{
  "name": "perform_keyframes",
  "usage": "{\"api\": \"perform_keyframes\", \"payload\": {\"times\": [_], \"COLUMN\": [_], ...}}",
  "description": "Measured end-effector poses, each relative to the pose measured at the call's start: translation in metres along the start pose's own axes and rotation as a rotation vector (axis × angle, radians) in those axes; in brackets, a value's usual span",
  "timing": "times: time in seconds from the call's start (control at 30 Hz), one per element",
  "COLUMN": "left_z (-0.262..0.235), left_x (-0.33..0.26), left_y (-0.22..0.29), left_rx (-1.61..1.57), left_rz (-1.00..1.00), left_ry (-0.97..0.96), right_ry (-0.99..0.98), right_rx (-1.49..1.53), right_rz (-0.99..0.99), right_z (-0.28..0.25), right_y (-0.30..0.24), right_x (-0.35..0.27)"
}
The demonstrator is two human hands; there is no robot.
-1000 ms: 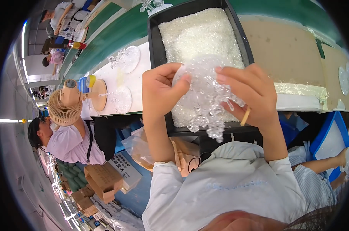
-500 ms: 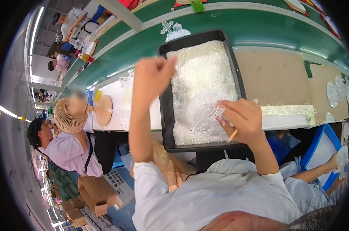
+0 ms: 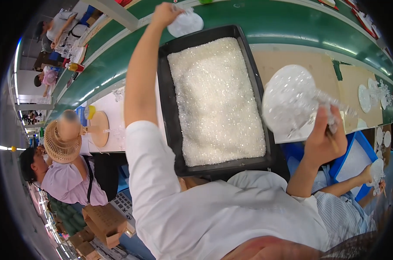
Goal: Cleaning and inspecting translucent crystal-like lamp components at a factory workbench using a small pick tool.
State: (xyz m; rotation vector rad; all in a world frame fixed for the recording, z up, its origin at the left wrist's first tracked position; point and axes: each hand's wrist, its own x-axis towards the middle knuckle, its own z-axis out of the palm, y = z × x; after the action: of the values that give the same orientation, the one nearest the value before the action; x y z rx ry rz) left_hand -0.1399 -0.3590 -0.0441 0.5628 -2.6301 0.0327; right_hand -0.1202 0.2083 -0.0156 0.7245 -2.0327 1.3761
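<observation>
My left hand [image 3: 165, 14] is stretched to the far side, its fingers closed on the clear upright part of a cross ornament whose round white base [image 3: 185, 24] is over the green surface. My right hand [image 3: 327, 138], to the right of the tray, grips the clear stem of another ornament. That one is tilted, its round base [image 3: 289, 97] coated with glittering white grains; motion blurs its clear part. A thin wooden stick [image 3: 334, 144] is also between the right fingers. Between my arms lies a black tray [image 3: 164, 93] filled with sparkling white granules [image 3: 218, 104].
A brown board [image 3: 270, 60] covers the bench right of the tray, with clear ornaments [image 3: 366, 99] at its far end. At left, a person holds a woven basket [image 3: 60, 143] near a wooden disc [image 3: 100, 128]. Another person's hand [image 3: 364, 174] works over a blue bin [image 3: 361, 147] at right.
My right hand has lifted the ornament out of the granules and carried it right. My left hand has moved from above the tray to the far ornament and taken hold of it.
</observation>
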Motion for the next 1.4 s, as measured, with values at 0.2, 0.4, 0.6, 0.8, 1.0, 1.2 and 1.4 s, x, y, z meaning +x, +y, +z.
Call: {"api": "perform_keyframes", "payload": {"times": [0.2,0.4,0.6,0.8,1.0,1.2,1.4], "left_z": [-0.157,-0.157,-0.105,-0.115,-0.154,-0.114,-0.102], "left_x": [-0.056,-0.153,-0.18,-0.216,-0.298,-0.329,-0.289], "left_y": [0.067,0.193,0.193,0.207,0.266,0.256,0.25], "left_rx": [0.182,-0.313,-0.413,-0.152,-0.012,-0.017,-0.097], "left_rz": [0.137,0.109,0.109,0.137,0.043,0.063,-0.172], "left_ry": [0.31,-0.075,-0.211,0.204,-0.668,-0.393,-0.581], "right_ry": [-0.206,-0.425,-0.704,-0.531,-0.942,-1.133,-1.131], "right_rx": [-0.208,-0.259,-0.306,-0.066,0.088,-0.086,-0.303], "right_rz": [0.231,0.219,0.235,-0.384,-0.76,-0.747,-0.619], "right_z": [0.009,0.014,-0.029,0.022,0.204,0.217,0.194], "right_y": [0.05,0.085,0.06,-0.019,-0.026,-0.041,-0.032], "right_x": [0.01,-0.003,0.024,0.091,0.07,0.065,0.075]}}
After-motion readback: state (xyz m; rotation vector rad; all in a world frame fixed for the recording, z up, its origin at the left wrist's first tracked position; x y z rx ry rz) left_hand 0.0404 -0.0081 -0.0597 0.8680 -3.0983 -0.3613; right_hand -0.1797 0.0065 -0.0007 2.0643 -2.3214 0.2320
